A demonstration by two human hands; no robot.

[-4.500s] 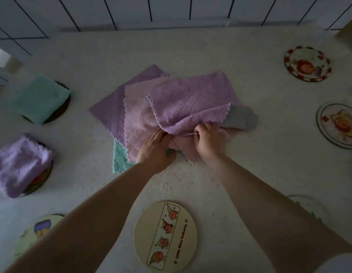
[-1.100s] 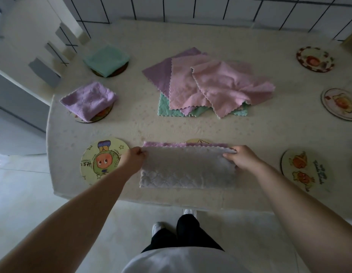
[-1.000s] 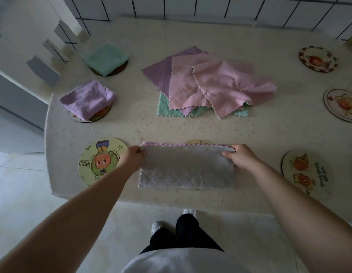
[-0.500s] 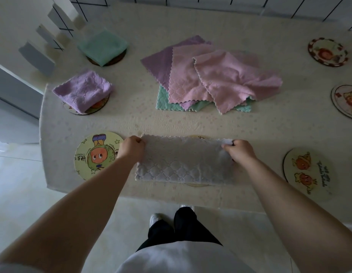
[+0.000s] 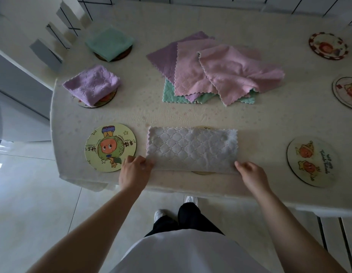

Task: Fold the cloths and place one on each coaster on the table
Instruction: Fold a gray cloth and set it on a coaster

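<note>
Grey quilted cloth [image 5: 191,149], folded into a strip, lies at the counter's [image 5: 269,119] near edge over a mostly hidden coaster [image 5: 202,173]. Left hand [image 5: 134,171] fingers pinch its near-left corner; right hand [image 5: 250,173] fingers pinch its near-right corner.

We see pale glossy floor tiles [image 5: 33,203] at lower left, white wall tiles [image 5: 289,4] with dark grout along the top, and a cream-covered worktop [image 5: 190,115] between them.
</note>
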